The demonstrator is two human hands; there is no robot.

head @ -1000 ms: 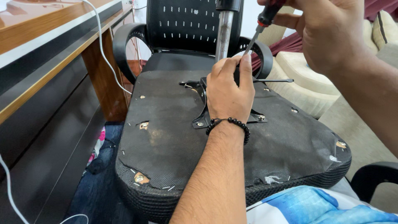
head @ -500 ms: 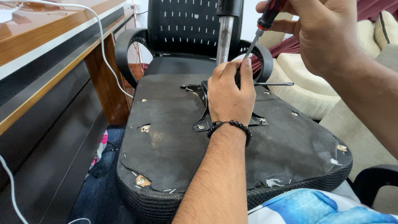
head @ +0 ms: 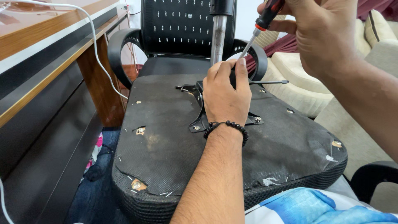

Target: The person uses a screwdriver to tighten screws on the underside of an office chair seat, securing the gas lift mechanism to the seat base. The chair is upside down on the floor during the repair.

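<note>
Left hand (head: pixel 226 93) pressed flat on the bracket (head: pixel 199 120) at the upturned seat's (head: pixel 166 149) far edge, right hand (head: pixel 319 35) gripping a screwdriver (head: pixel 259 31) angled down beside it

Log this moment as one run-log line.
left hand: pressed on metal bracket | right hand: grips screwdriver, tip by left fingers | upturned chair seat: across lap | gas cylinder: upright

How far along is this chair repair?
Done: the seat lies underside up, with the metal bracket and gas post on it. In hand: the left hand steadies the bracket while the right hand works a red-and-black screwdriver there. Left: I can't tell whether the visible corner screws are tight.
</note>
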